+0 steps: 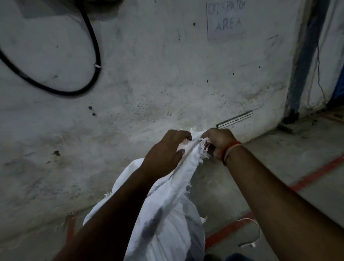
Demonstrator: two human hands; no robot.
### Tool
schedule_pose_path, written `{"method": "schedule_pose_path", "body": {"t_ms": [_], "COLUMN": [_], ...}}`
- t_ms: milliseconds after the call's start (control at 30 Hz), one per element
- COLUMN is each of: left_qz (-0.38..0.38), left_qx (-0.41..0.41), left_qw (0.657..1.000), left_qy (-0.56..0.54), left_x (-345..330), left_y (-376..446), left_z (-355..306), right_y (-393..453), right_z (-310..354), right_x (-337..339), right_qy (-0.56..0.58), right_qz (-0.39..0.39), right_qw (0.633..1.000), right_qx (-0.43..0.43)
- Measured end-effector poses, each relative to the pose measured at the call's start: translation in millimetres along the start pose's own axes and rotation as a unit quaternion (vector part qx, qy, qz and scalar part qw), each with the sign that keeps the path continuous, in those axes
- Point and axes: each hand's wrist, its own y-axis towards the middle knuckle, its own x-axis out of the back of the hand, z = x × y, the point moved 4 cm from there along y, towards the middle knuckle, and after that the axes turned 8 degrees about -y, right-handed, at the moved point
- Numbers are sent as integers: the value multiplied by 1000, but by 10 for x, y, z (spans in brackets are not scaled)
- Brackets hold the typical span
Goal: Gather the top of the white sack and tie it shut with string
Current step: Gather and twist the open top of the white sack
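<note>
Gathering step: left hand point(164, 151) and right hand point(218, 142) both grip the frayed top of the white sack point(164, 224), bunched between them. Sack stands on the floor point(295, 171) near the wall point(141, 70). Next likely: fetch the string point(257, 233) lying on the floor beside it and wrap the neck.

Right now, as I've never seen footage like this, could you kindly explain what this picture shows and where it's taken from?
There is no machine here: a camera worn on a person's head looks forward and down at their own arms. Both hands grip the bunched, frayed top of a white sack that stands on the concrete floor. The left hand and right hand hold the gathered fabric between them. A pale string lies loose on the floor to the right. Behind is a wall with a paper sign reading "DISPATCH AREA" and a black cable.
</note>
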Motion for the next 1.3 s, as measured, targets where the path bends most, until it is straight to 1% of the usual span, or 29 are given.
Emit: {"method": "schedule_pose_path", "body": {"t_ms": [33,67,100,167,267,333,400,500,567,667,733,800,833,867,967,1000,1100,1200,1300], "left_qz": [2,-4,-16,-51,-86,-126,-162,-182,-180,-187,-199,-192,-183,-172,-148,-141,-116,-95,-80], "left_qx": [-16,-21,-10,44,131,153,163,177,194,192,182,176,172,167,127,115,100,104,104], "left_qw": [1000,999,999,993,962,945,944,962,964,963,963,966,968,971,981,983,988,989,989], "left_qy": [13,25,38,96,224,260,237,98,38,17,11,-1,-11,-15,-3,-4,-21,-46,-73], "left_x": [6,23,30,20,-26,-2,79,233,331,469,545,558,544,529,491,486,480,488,502], "left_y": [-6,-22,-45,-118,-219,-258,-272,-249,-227,-236,-243,-235,-229,-230,-290,-326,-468,-630,-760], "left_z": [-30,-65,-90,-140,-250,-314,-308,-195,-98,-38,-36,-61,-74,-81,-79,-67,-11,122,251], "right_y": [-40,-48,-62,-93,-178,-255,-330,-386,-395,-421,-484,-529,-534,-520,-476,-465,-425,-397,-345], "right_z": [52,93,136,213,221,196,175,145,101,36,-42,-137,-177,-211,-277,-300,-392,-462,-493], "right_x": [-27,-58,-81,-117,-197,-252,-276,-274,-287,-338,-395,-476,-519,-557,-605,-608,-633,-653,-675], "right_qy": [64,97,106,123,156,168,184,199,177,100,46,5,-4,-12,-24,-22,9,50,67], "right_qz": [-1,6,12,29,57,81,108,164,193,214,230,250,250,234,164,151,150,130,128], "right_qw": [998,995,994,992,986,982,977,966,965,962,956,943,939,941,948,950,953,962,961], "right_qx": [-16,-27,-28,-15,-11,-11,-12,8,32,136,178,221,235,245,270,273,263,235,237]}}
